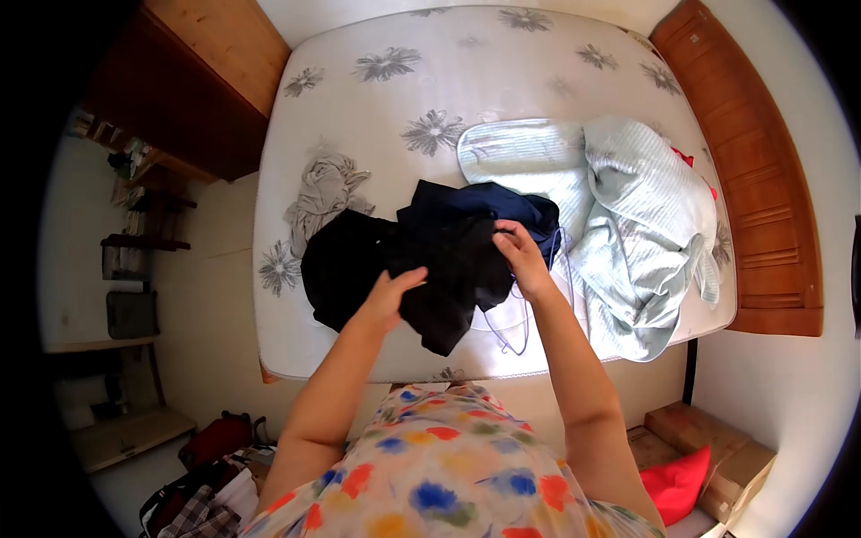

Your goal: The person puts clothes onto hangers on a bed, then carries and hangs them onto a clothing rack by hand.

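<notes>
A crumpled black garment (pixel 453 273) lies across the front of the mattress, between my two hands. My left hand (pixel 393 294) grips its near left part, thumb on top and the other fingers partly hidden by the cloth. At its right edge, my right hand (pixel 522 254) has the fabric between thumb and fingers. Further left is more black cloth (pixel 341 273); whether it belongs to the same garment I cannot tell. Dark navy clothing (pixel 480 199) lies just behind. Thin lavender hangers (pixel 516 345) stick out beneath my right wrist.
A grey crumpled garment (pixel 327 193) lies to the left on the flowered mattress (pixel 502 81). Pale striped bedding (pixel 641 233) is heaped at the right, with something red under it. Cardboard boxes (pixel 682 430) and a red cushion-like thing (pixel 677 484) sit low at right; bags (pixel 220 439) stand lower left.
</notes>
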A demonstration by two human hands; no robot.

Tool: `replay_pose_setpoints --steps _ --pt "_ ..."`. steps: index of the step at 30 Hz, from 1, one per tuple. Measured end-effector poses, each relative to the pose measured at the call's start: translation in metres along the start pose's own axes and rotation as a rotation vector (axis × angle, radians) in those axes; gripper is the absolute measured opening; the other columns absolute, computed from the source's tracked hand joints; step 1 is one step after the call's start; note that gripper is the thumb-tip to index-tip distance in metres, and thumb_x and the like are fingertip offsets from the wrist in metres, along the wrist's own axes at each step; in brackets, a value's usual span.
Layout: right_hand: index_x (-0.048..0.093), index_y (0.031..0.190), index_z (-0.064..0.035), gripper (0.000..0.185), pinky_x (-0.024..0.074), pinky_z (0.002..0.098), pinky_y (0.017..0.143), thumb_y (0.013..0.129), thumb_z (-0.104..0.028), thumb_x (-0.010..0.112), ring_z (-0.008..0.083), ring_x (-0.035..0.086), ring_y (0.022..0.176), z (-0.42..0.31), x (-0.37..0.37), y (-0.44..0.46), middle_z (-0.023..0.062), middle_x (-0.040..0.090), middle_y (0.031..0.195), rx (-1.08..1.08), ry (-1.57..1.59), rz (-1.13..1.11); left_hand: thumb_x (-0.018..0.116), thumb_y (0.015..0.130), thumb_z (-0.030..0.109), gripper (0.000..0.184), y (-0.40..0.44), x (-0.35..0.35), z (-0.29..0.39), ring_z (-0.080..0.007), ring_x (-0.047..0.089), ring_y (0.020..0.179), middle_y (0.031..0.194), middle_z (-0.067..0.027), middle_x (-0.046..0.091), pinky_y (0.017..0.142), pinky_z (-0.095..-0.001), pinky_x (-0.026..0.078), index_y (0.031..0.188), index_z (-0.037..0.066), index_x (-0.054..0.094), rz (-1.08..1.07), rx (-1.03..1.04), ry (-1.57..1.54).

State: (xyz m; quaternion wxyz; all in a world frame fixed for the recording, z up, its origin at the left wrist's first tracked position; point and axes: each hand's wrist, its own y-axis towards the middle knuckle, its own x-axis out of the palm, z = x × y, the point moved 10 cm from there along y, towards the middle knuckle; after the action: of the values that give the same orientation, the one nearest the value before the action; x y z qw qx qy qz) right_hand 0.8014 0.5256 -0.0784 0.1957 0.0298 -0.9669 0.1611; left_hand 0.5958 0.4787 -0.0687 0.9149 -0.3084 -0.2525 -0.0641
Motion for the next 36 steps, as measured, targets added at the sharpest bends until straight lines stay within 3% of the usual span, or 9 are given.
replay_pose_setpoints --steps 4,8,11,15,19,25,27,31,36 --pt "0.056 0.108 -0.0022 0.026 0.0488 0.0248 0.057 0.086 -0.016 0.060 0.0139 0.062 0.074 0.121 -0.144 0.039 0.0086 0.065 0.092 0.146 -0.272 0.321 0.060 0.085 0.016 0.035 -0.016 -0.047 0.012 -0.0226 0.062 0.096 0.108 -0.0105 0.062 0.084 -0.0363 0.051 0.116 0.000 0.055 0.176 0.012 -0.143" --pt "0.058 0.101 -0.0038 0.023 0.0507 0.0291 0.062 0.079 -0.011 0.062 0.0205 0.062 0.074 0.248 -0.229 0.025 0.0092 0.064 0.089 0.398 -0.438 0.520 0.056 0.088 0.024 0.038 -0.034 -0.101 0.003 -0.0246 0.060 0.100 0.112 -0.0115 0.061 0.089 -0.0373 0.049 0.118 0.000 0.054 0.323 -0.019 -0.289" --pt "0.058 0.099 -0.0038 0.024 0.0504 0.0382 0.073 0.076 -0.010 0.063 0.0311 0.061 0.085 0.256 -0.237 0.022 0.0136 0.062 0.090 0.231 -1.158 0.501 0.052 0.090 0.034 0.046 -0.052 -0.146 -0.001 -0.0257 0.057 0.107 0.118 -0.0119 0.058 0.093 -0.0375 0.045 0.123 0.001 0.052 0.440 0.001 -0.294" --pt "0.053 0.108 -0.0056 0.037 0.0448 0.0425 0.085 0.074 -0.014 0.065 0.0350 0.053 0.104 0.263 -0.231 -0.002 0.0172 0.056 0.105 0.383 -1.119 0.696 0.049 0.091 0.035 0.049 -0.065 -0.168 0.011 -0.0257 0.052 0.114 0.127 -0.0122 0.053 0.097 -0.0379 0.043 0.127 0.002 0.048 0.521 0.084 -0.306" --pt "0.059 0.097 -0.0063 0.028 0.0474 0.0392 0.080 0.075 -0.021 0.068 0.0313 0.060 0.093 0.340 -0.236 0.004 0.0155 0.063 0.094 0.505 -1.081 0.343 0.048 0.092 0.036 0.049 -0.065 -0.167 0.021 -0.0257 0.050 0.116 0.129 -0.0121 0.050 0.098 -0.0385 0.041 0.130 0.004 0.046 0.487 0.110 -0.313" --pt "0.062 0.095 -0.0075 0.019 0.0462 0.0415 0.078 0.085 -0.023 0.057 0.0332 0.059 0.094 0.343 -0.180 0.018 0.0151 0.062 0.099 0.218 -0.997 0.218 0.050 0.091 0.035 0.049 -0.076 -0.171 0.021 -0.0255 0.051 0.116 0.129 -0.0118 0.051 0.098 -0.0384 0.042 0.129 0.004 0.047 0.520 0.106 -0.321" --pt "0.061 0.094 -0.0099 0.015 0.0447 0.0423 0.079 0.083 -0.018 0.056 0.0334 0.056 0.093 0.294 -0.194 0.006 0.0150 0.059 0.097 0.003 -1.197 0.710 0.050 0.091 0.035 0.049 -0.082 -0.177 0.020 -0.0252 0.051 0.115 0.129 -0.0112 0.051 0.097 -0.0382 0.042 0.129 0.004 0.047 0.530 0.109 -0.321" --pt "0.050 0.111 -0.0146 0.044 0.0411 0.0411 0.086 0.075 -0.029 0.070 0.0230 0.048 0.110 0.303 -0.234 -0.043 0.0059 0.049 0.115 0.781 -1.222 1.150 0.047 0.092 0.036 0.049 -0.097 -0.185 0.022 -0.0248 0.051 0.116 0.130 -0.0097 0.051 0.097 -0.0383 0.042 0.130 0.005 0.046 0.540 0.130 -0.300" --pt "0.054 0.102 -0.0056 0.034 0.0488 0.0374 0.067 0.076 -0.021 0.068 0.0211 0.061 0.084 0.389 -0.278 -0.039 0.0108 0.062 0.091 0.701 -0.917 0.720 0.051 0.090 0.036 0.050 -0.108 -0.175 0.025 -0.0249 0.053 0.114 0.127 -0.0103 0.054 0.098 -0.0382 0.041 0.128 0.004 0.048 0.548 0.158 -0.279"
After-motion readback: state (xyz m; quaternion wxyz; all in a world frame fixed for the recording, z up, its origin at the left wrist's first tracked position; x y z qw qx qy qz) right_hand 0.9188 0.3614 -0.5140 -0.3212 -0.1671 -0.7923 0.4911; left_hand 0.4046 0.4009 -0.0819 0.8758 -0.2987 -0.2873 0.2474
